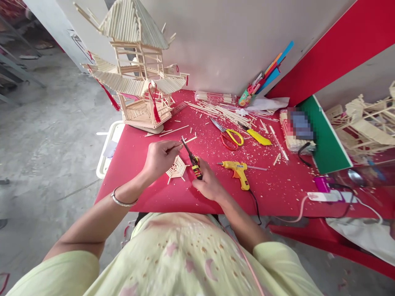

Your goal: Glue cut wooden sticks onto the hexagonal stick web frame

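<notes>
- The right hand (210,181) is wrapped round the pliers (195,162); if their handles closed carelessly, the jaws could nip the neighbouring fingers.
- Those belong to the left hand (162,160), fingertips drawn in beside the plier tips; I can't tell whether they pinch anything.
- The web-shaped stick piece (176,168) lies flat on the table between both hands, near the left; a dropping wrist might crack its thin sticks.
- The glue gun (236,170) rests right of the right hand, nozzle towards it; if hot, a stray knuckle could burn.
- Its cord (255,201) hangs over the table edge, so a snag could drag it off.
- Farther back, the stick pagoda (145,82) might suffer from a bumped table.
</notes>
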Available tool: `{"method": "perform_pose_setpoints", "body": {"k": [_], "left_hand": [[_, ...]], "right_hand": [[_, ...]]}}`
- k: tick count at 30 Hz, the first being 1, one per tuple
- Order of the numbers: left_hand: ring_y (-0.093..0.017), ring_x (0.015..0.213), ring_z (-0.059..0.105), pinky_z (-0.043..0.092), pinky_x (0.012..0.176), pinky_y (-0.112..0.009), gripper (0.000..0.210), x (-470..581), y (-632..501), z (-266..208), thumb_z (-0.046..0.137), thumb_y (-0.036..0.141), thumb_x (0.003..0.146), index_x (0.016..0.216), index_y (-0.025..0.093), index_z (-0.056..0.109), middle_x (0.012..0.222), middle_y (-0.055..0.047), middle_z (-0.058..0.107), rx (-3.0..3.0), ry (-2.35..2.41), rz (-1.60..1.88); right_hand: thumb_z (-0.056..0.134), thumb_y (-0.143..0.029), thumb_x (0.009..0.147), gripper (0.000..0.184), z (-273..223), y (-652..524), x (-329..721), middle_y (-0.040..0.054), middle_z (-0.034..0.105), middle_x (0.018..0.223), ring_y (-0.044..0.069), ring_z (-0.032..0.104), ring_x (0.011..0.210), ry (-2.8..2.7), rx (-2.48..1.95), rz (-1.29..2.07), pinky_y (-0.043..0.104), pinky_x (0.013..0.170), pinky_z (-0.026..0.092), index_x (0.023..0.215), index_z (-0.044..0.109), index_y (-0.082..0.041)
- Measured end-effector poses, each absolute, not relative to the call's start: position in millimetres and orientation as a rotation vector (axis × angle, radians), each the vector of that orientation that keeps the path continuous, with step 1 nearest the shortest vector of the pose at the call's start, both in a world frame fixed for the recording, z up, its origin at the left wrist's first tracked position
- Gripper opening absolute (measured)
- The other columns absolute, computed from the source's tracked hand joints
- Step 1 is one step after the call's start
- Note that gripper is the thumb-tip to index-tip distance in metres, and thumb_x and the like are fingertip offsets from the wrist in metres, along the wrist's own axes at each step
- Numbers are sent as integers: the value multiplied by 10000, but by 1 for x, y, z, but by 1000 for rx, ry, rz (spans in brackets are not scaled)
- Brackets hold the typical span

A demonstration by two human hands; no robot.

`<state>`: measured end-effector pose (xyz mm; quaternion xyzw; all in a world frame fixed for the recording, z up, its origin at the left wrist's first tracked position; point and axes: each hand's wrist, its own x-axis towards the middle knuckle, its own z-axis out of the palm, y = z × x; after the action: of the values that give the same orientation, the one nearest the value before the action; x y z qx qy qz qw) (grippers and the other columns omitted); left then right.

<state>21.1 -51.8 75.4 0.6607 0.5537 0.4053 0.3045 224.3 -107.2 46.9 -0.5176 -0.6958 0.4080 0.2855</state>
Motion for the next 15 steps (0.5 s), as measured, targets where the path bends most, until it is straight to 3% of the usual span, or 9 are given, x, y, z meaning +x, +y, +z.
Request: {"method": "perform_pose_setpoints", "body": {"k": [3, 6, 10, 12, 15], "left_hand": [[-181, 696, 645, 458, 626, -262, 227, 17, -53, 77, 673, 371, 894, 884, 196, 816, 780, -49, 752, 1775, 1485, 1079], [-164, 630, 605, 444, 589, -264, 250, 17, -49, 78, 754, 420, 832, 841, 178, 815, 722, -56, 731, 1622, 1322, 1106], [-112, 507, 488, 394, 509, -255, 387, 18, -17, 62, 806, 527, 770, 878, 156, 811, 639, -47, 682, 1286, 1029, 1181], [-134, 584, 567, 460, 584, -261, 307, 19, 7, 47, 826, 454, 764, 845, 159, 814, 685, -61, 715, 1411, 1145, 1192], [-210, 877, 697, 530, 811, -287, 240, 22, 36, 31, 891, 319, 675, 828, 151, 816, 906, -107, 785, 1600, 1290, 1201]], "right_hand": [[579, -203, 712, 320, 51, -111, 228, 15, 625, 953, 221, 573, 912, -1693, -1428, 1259, 365, 852, 470, 1028, 561, -247], [585, -234, 653, 333, 53, -114, 230, -13, 560, 811, 180, 523, 728, -1413, -1263, 1718, 324, 693, 451, 985, 559, -241], [584, -268, 589, 500, 51, -111, 230, 21, 541, 847, 183, 516, 748, -979, -708, 2274, 376, 744, 503, 1086, 586, -212], [592, -248, 600, 529, 47, -106, 229, 20, 531, 853, 177, 504, 757, -859, -667, 2295, 382, 779, 513, 1127, 592, -215], [592, -219, 609, 556, 43, -98, 229, 18, 534, 862, 177, 503, 769, -824, -733, 2288, 382, 803, 521, 1165, 596, -222]]}}
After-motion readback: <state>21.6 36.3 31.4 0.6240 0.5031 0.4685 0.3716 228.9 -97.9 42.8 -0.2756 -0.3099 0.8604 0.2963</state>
